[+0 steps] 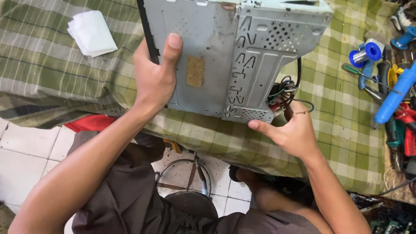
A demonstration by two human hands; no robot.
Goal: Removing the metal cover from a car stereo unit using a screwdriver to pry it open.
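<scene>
A grey metal electronics chassis (216, 47) with stamped slots and perforated vents stands tilted on a green checked cloth (338, 112). My left hand (154, 76) grips its left edge, thumb pressed on the metal face beside a black front panel edge. My right hand (290, 130) holds its lower right corner, where a bundle of coloured wires (284, 93) comes out. A brownish rectangular patch sits in the middle of the plate.
A folded white cloth (91, 32) lies at the upper left. Tools crowd the right edge: a blue solder spool (368, 52), a blue-handled tool (394, 95), screwdrivers and pliers. Below the table edge are white floor tiles and a round stool frame (186, 182).
</scene>
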